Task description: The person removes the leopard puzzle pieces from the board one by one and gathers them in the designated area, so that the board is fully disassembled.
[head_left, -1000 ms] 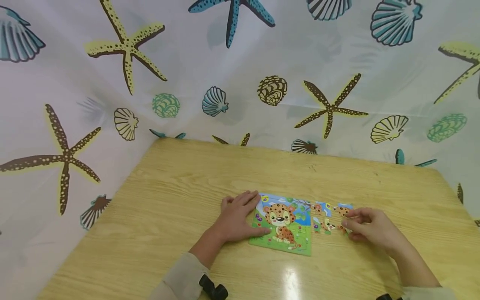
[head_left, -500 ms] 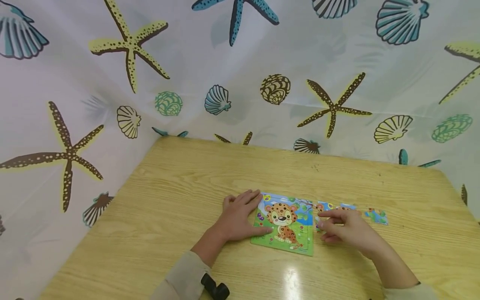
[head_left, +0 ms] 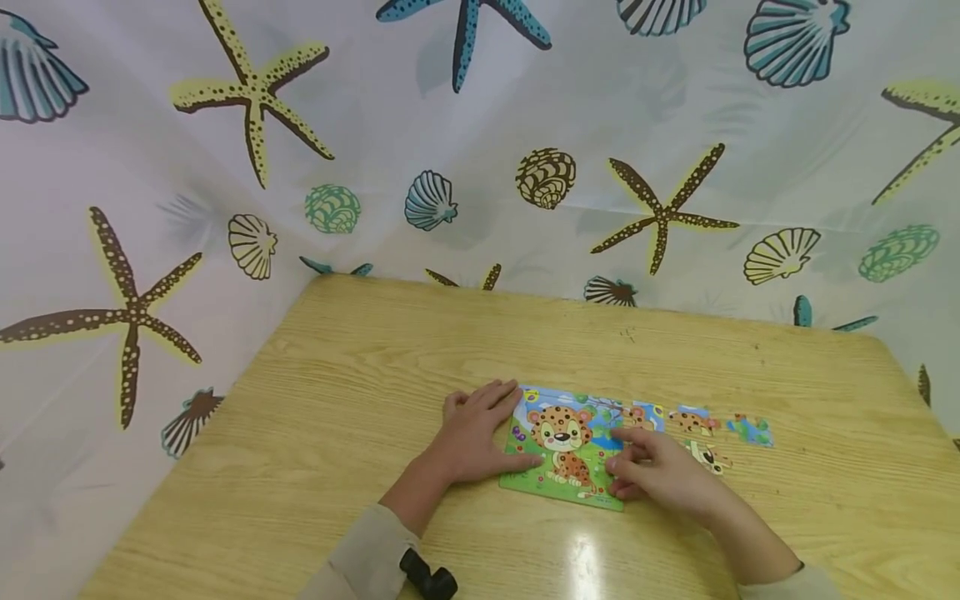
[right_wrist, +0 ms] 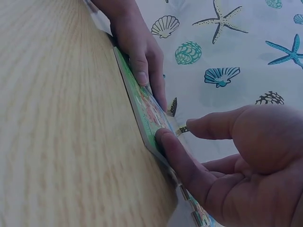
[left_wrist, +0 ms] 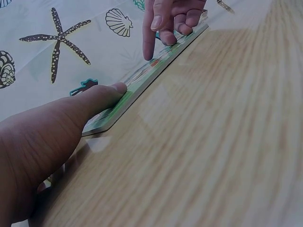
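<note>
A square leopard jigsaw puzzle (head_left: 564,433) lies flat on the wooden table. My left hand (head_left: 471,433) rests on its left side, fingers at the far left corner. In the left wrist view, the thumb (left_wrist: 106,97) presses on the puzzle's top near its edge. My right hand (head_left: 667,475) is at the puzzle's right edge. The right wrist view shows one fingertip (right_wrist: 163,135) touching the puzzle, the thumb apart from it and no piece visible between. Loose jigsaw pieces lie right of the puzzle: a blue one (head_left: 647,417), a spotted one (head_left: 692,421) and a white-and-orange one (head_left: 707,457).
Another loose jigsaw piece (head_left: 750,431), blue and green, lies farthest right. Bare wooden tabletop (head_left: 375,358) surrounds the puzzle. A white cloth (head_left: 480,225) printed with starfish and shells hangs behind and at the sides of the table.
My right hand has moved left from the loose pieces to the puzzle's right edge, uncovering several pieces behind it. The left hand stays on the puzzle.
</note>
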### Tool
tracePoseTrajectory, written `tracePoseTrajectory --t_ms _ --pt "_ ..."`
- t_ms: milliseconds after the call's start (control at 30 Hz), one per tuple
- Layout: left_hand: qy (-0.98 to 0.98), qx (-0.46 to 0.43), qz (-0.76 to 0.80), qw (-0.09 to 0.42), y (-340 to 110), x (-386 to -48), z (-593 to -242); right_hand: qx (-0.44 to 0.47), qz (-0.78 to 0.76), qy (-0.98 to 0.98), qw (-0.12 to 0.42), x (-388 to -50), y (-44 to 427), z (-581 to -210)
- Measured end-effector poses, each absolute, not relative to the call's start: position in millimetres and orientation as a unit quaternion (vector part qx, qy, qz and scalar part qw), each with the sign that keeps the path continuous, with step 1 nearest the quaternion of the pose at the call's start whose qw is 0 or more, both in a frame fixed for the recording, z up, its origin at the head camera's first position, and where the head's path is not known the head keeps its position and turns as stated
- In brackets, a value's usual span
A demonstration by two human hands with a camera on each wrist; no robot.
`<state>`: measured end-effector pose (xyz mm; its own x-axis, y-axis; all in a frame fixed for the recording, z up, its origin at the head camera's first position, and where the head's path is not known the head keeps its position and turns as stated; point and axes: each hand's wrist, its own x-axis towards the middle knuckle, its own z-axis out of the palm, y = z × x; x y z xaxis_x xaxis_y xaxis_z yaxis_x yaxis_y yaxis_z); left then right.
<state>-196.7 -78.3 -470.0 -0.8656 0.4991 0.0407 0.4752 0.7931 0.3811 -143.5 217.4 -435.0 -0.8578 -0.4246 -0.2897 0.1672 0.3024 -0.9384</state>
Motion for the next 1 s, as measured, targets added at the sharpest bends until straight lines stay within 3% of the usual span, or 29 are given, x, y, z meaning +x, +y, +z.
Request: tracePoseTrajectory --t_ms 1000 --pt "0.948 0.258 0.185 0.035 -77 -194 -469 0.013 -0.591 0.778 0.214 -140 199 -426"
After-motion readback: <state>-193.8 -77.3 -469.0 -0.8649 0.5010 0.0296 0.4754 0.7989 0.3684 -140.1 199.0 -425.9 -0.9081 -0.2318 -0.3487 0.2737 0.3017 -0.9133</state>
